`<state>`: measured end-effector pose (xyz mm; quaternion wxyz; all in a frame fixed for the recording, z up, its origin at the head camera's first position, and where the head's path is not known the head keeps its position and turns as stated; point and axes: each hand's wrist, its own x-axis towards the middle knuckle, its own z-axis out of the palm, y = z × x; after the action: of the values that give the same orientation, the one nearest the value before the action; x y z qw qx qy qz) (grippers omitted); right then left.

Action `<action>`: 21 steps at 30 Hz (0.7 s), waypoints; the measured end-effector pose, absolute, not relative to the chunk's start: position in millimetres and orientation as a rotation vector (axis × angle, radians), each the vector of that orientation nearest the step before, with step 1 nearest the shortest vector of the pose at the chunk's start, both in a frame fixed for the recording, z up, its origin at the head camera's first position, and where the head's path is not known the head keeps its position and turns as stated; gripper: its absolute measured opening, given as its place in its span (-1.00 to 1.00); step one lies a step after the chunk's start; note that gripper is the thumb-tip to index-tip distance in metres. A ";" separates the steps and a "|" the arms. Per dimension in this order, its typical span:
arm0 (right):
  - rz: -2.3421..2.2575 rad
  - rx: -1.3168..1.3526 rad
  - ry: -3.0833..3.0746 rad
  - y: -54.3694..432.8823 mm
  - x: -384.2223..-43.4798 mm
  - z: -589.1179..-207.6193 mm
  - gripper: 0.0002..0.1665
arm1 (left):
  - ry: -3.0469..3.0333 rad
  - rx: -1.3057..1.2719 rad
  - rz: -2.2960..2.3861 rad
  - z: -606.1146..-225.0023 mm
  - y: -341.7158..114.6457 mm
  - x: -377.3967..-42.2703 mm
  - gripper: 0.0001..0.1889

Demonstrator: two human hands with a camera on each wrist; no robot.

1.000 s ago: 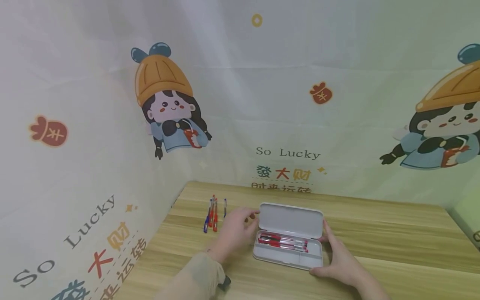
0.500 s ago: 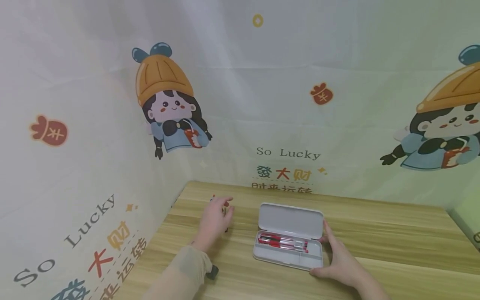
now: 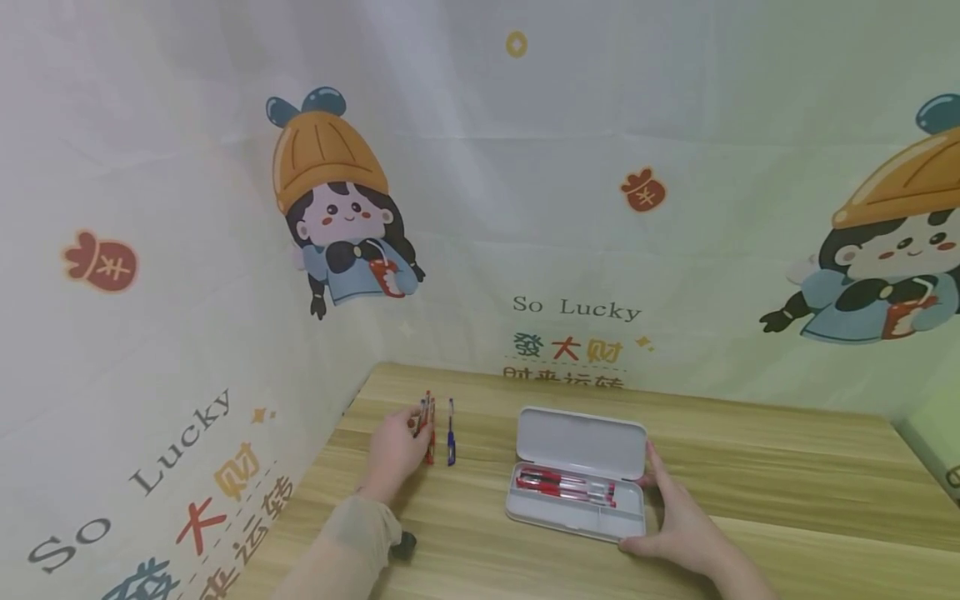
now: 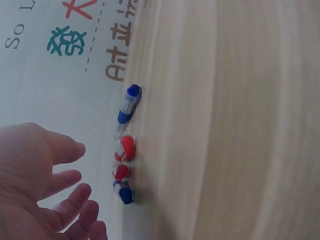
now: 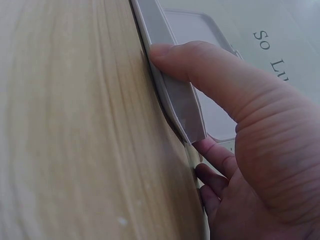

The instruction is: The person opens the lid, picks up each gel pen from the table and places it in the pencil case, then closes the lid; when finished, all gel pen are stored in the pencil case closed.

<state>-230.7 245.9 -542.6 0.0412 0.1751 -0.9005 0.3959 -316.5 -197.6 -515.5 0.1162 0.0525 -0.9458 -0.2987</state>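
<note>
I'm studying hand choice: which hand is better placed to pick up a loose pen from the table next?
Probably the left hand: it is close to the loose pens and appears to hold nothing. The right hand grips the pencil case at the end farther from those pens.

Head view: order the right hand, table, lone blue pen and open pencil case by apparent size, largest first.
1. Table
2. Open pencil case
3. Right hand
4. Lone blue pen

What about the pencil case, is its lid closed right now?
No, the lid stands open at the back of the pencil case, leaving the red pens inside uncovered.
</note>
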 end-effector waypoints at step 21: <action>1.221 0.525 -2.776 245.6 -230.9 -544.1 0.93 | -2.935 0.269 -0.707 -521.6 -213.0 -310.9 -0.52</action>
<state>-230.9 245.6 -544.1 0.0319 0.1704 -0.9016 0.3964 -310.9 -213.0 -521.6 0.0553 0.0885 -0.9669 -0.2329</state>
